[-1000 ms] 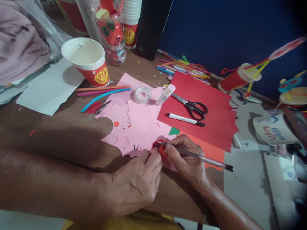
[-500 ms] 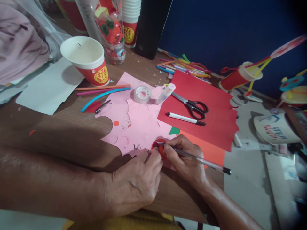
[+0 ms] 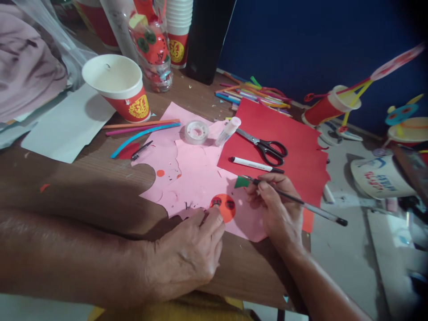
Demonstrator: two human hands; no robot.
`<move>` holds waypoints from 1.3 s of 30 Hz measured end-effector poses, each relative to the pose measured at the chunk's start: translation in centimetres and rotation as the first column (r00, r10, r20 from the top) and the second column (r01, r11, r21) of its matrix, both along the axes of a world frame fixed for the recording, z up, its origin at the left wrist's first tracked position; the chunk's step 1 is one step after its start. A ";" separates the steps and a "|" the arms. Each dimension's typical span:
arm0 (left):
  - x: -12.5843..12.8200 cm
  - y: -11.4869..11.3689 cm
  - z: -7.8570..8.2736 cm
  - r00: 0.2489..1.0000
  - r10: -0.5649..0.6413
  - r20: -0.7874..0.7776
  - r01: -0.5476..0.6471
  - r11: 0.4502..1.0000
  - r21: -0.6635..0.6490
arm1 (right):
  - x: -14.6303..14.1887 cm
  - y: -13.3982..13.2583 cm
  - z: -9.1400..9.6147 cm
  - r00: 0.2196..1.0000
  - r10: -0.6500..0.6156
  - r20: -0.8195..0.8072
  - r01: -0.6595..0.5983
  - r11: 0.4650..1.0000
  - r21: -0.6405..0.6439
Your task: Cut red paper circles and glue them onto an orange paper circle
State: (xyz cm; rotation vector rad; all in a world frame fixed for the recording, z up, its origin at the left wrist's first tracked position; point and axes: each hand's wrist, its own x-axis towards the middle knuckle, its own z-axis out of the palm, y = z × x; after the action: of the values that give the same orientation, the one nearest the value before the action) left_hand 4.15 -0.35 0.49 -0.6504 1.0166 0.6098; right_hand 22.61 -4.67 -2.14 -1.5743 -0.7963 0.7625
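My left hand (image 3: 195,247) is closed at the edge of an orange paper circle (image 3: 226,213), its fingertips pinning the circle on the pink paper (image 3: 200,162). Two dark drawn patches show on the circle's upper half. To the right, my right hand (image 3: 279,205) grips a clear-barrelled pen (image 3: 307,206). The pen's tip is raised off the circle, over a green paper scrap (image 3: 241,182). Beyond that hand, a black-and-white marker (image 3: 256,164) and black-handled scissors (image 3: 267,148) lie on red paper (image 3: 294,142).
A tape roll (image 3: 196,132) and a glue stick (image 3: 228,131) stand past my hands. Straws (image 3: 145,136) and a pen cap (image 3: 141,150) lie left, near a paper cup (image 3: 115,87). More straws (image 3: 257,92) are heaped by the blue wall. A decorated cup (image 3: 324,104) stands far right.
My right hand has moved up and right, lifting the pen away from the circle and uncovering its drawn marks. My left hand stays in place on the circle.
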 end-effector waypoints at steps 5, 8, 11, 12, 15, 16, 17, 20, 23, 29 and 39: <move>-0.2 -0.1 0.1 0.635 0.773 -0.004 -0.190 0.151 -0.970 | 0.8 0.4 -0.1 0.998 -0.044 0.054 0.042 0.999 0.024; -0.2 -0.3 -0.4 0.389 0.858 -0.335 0.136 -0.414 -0.900 | 0.7 0.2 0.0 0.996 -0.036 0.082 0.038 0.999 -0.021; -0.2 -0.5 -0.9 0.359 0.807 -0.469 0.252 -0.568 -0.784 | 0.5 -0.2 0.3 0.998 0.002 0.055 0.001 0.999 -0.051; -0.1 -0.4 -1.0 0.365 0.797 -0.482 0.247 -0.582 -0.775 | 0.4 -0.2 0.4 0.999 0.014 0.041 -0.012 0.998 -0.054; 0.1 -0.2 -0.7 0.355 0.783 -0.512 0.219 -0.602 -0.768 | 0.3 -0.3 0.5 0.999 0.028 0.025 -0.027 0.998 -0.061; 0.1 -0.2 -0.6 0.342 0.781 -0.523 0.214 -0.607 -0.765 | 0.3 -0.3 0.6 0.999 0.029 0.021 -0.027 0.998 -0.061; 0.2 -0.1 -0.5 0.325 0.782 -0.533 0.220 -0.610 -0.761 | 0.4 -0.3 0.6 0.999 0.031 0.019 -0.030 0.998 -0.063; 0.2 -0.2 -0.5 0.299 0.774 -0.559 0.257 -0.629 -0.734 | 0.4 -0.4 0.5 0.999 0.039 0.034 -0.036 0.996 -0.078; 0.2 -0.2 -0.7 0.308 0.756 -0.578 0.264 -0.651 -0.711 | 0.2 -0.6 0.6 0.995 0.063 0.080 -0.055 0.993 -0.102; 0.2 -0.2 -0.8 0.315 0.761 -0.567 0.296 -0.647 -0.703 | -0.6 -1.2 0.7 0.933 0.201 0.300 -0.150 0.971 -0.184; 0.2 -0.2 -0.7 0.320 0.763 -0.562 0.277 -0.643 -0.714 | -0.7 -1.3 0.5 0.857 0.264 0.442 -0.182 0.958 -0.220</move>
State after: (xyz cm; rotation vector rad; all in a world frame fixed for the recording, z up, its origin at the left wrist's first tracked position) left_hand 4.34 -0.55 -0.19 -3.1510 -0.2153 -0.0670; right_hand 21.95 -5.95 -1.68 -1.8761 -1.3167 0.6308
